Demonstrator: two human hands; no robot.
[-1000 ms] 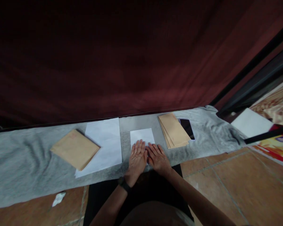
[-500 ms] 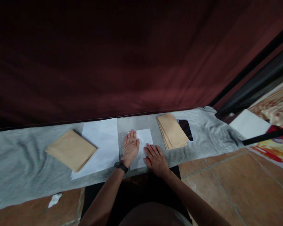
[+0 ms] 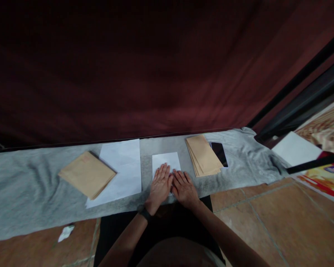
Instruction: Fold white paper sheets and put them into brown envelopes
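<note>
Fingers (image 3: 164, 172) of both hands lie open and flat, gripping nothing, on the near half of a folded white sheet (image 3: 167, 158) at the near edge of a grey cloth (image 3: 30, 193) spread on the tiled floor (image 3: 267, 222). The left hand (image 3: 159, 185) and right hand (image 3: 185, 186) rest just beside each other. Pressing it well seems to call for even weight from both palms, with the edges square. Its long axis runs from the near edge to the far edge, one short side pointing away from the person. Farther off lie a larger white sheet (image 3: 122, 163) and brown envelopes (image 3: 87, 174) on the left, and an envelope stack (image 3: 203, 154) and phone (image 3: 219, 152) on the right.
</note>
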